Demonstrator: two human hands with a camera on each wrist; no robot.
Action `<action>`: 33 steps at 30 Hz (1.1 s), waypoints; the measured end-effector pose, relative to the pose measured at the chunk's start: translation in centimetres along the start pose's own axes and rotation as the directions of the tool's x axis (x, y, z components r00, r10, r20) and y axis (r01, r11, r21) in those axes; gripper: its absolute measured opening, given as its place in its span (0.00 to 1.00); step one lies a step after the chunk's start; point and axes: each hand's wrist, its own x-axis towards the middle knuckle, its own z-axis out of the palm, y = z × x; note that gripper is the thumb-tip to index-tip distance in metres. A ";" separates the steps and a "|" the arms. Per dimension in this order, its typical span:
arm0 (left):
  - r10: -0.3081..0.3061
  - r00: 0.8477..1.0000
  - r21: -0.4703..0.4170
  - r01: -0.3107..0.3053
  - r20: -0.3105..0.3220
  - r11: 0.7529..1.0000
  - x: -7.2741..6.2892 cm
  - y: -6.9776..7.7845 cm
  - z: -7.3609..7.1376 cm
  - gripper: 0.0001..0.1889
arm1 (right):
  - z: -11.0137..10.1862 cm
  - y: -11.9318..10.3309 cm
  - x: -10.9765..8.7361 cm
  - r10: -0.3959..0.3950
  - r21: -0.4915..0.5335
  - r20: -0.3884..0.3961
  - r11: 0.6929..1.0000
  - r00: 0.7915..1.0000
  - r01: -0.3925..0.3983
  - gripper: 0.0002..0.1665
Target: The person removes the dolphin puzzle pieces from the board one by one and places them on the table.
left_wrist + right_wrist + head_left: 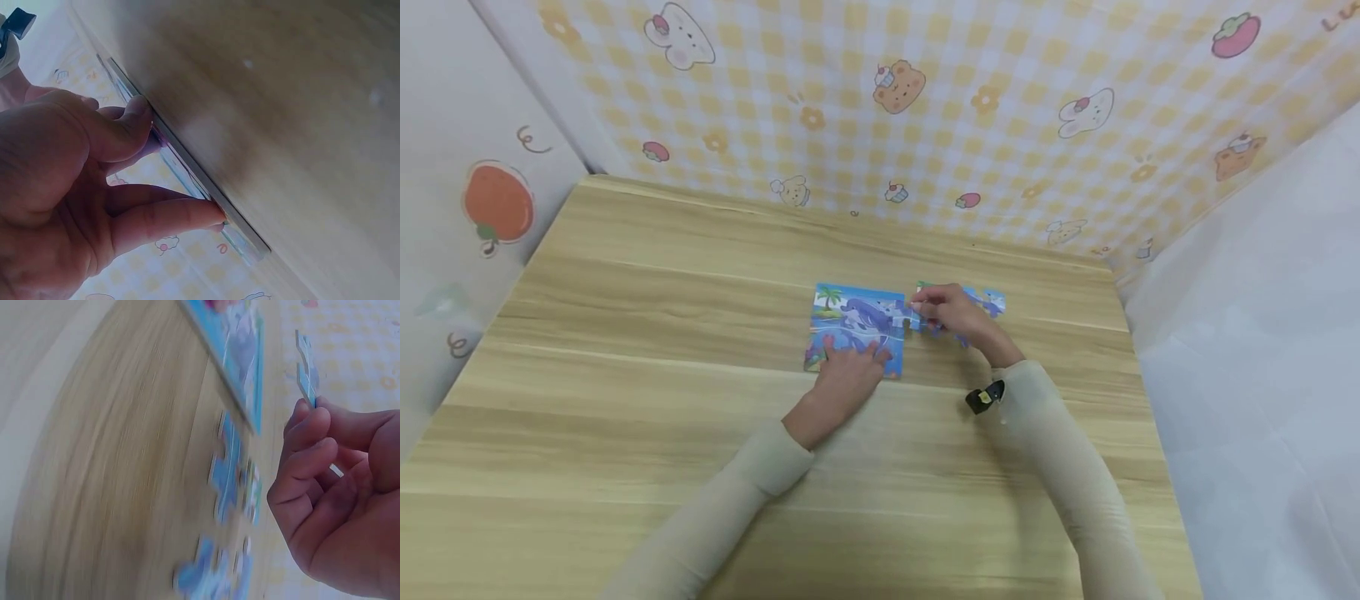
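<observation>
A puzzle board [861, 312] with a dolphin and a palm tree lies on the wooden table. My left hand [844, 379] rests on its lower part with fingers spread. In the left wrist view, the thumb and fingertips of that hand [81, 169] touch the board close to its edge [194, 173]. Just right of the board, my right hand [961, 315] pinches a blue puzzle piece [306, 378] between thumb and fingers. The right wrist view has this piece raised off the table, on edge to the camera. Several loose puzzle pieces [994, 302] lie under and beside the right hand.
The wooden table [662, 433] meets a yellow checked cloth [842, 108] at the back. White sheets hang at the left [445, 250] and right [1247, 333]. A small black device [985, 397] sits at the right wrist.
</observation>
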 end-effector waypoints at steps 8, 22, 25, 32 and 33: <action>0.004 1.000 -0.012 -0.005 -0.012 1.000 0.0 0.1 0.0 0.20 | -3.0 2.1 -1.6 0.059 -0.005 0.034 0.998 0.998 -0.059 0.12; 0.006 1.000 -0.027 -0.006 0.003 1.000 0.1 0.0 0.1 0.20 | -6.9 6.4 -4.2 0.155 0.078 -0.061 0.986 0.986 -0.151 0.15; 0.003 1.000 -0.010 -0.003 0.019 1.000 0.1 0.0 0.1 0.22 | -7.5 7.0 -4.6 0.181 0.060 -0.097 0.983 0.979 -0.176 0.14; -0.006 1.000 0.001 0.006 0.015 1.000 0.1 0.1 0.0 0.22 | -8.2 8.0 -5.1 0.231 0.012 -0.163 0.973 0.959 -0.232 0.14; -0.005 1.000 0.005 0.005 0.007 1.000 0.1 0.1 0.0 0.22 | -8.3 8.0 -5.2 0.236 0.007 -0.168 0.971 0.957 -0.238 0.14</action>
